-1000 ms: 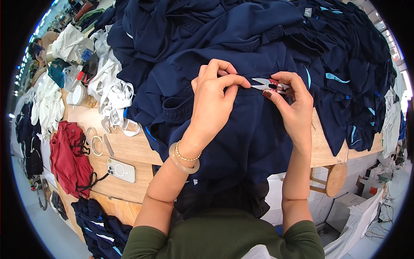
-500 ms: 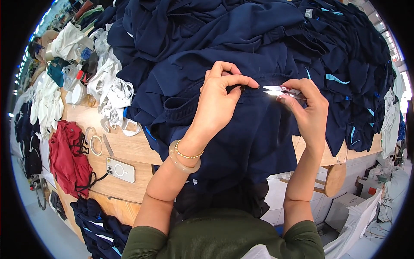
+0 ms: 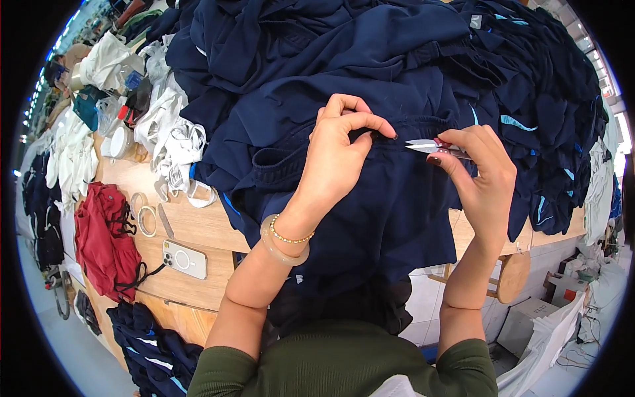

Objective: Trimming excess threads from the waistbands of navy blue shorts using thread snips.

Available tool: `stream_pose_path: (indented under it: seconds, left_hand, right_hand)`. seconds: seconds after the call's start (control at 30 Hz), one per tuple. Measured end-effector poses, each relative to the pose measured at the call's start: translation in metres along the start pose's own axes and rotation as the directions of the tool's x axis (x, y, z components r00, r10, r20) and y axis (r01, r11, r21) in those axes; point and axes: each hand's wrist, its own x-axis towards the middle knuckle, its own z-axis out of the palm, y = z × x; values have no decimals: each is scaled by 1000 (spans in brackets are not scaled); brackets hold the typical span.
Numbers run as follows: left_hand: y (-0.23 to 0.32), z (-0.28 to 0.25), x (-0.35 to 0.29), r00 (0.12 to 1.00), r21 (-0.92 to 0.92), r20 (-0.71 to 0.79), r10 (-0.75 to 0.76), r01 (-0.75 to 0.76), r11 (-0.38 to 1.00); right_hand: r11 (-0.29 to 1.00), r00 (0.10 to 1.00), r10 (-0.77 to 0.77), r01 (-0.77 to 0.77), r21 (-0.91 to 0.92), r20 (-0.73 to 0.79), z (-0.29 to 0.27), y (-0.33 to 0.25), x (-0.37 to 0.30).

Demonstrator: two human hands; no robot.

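A dark navy garment (image 3: 390,198) with a gathered elastic waistband lies in front of me, its lower part draped over the table edge. My left hand (image 3: 340,149) pinches at the waistband, fingertips curled together; whether cloth or a thread is in the pinch, I cannot make out. Between thumb and fingers, my right hand (image 3: 476,169) holds small silver thread snips (image 3: 423,146). Their blades point left toward my left fingertips, slightly parted, a short gap away from them and just above the cloth.
More navy garments (image 3: 317,40) are heaped beyond and to the right. On the left lie white fabric pieces (image 3: 175,132), a red garment (image 3: 106,241), tape rolls (image 3: 147,221) and a phone (image 3: 184,259) on the wooden table (image 3: 205,221). A wooden stool (image 3: 513,278) stands at lower right.
My right hand has shifted slightly right and down with the snips, drawing the blades back from my left fingertips. My left hand stays nearly in place.
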Motion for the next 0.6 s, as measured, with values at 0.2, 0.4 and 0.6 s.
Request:
stream_pose_path:
  seconds: [0.2, 0.4, 0.6]
  left_hand:
    - [-1, 0, 0, 1000, -1, -1, 1, -1, 1000]
    - [-1, 0, 1, 1000, -14, 7, -6, 6, 1000]
    - [-1, 3, 1, 1000, 24, 3, 6, -6, 1000]
  right_hand:
    - [998, 998, -57, 58, -39, 22, 10, 2, 3]
    - [989, 992, -113, 118, -88, 60, 11, 2, 8]
    - [968, 975, -195, 208, -139, 102, 10, 5, 12]
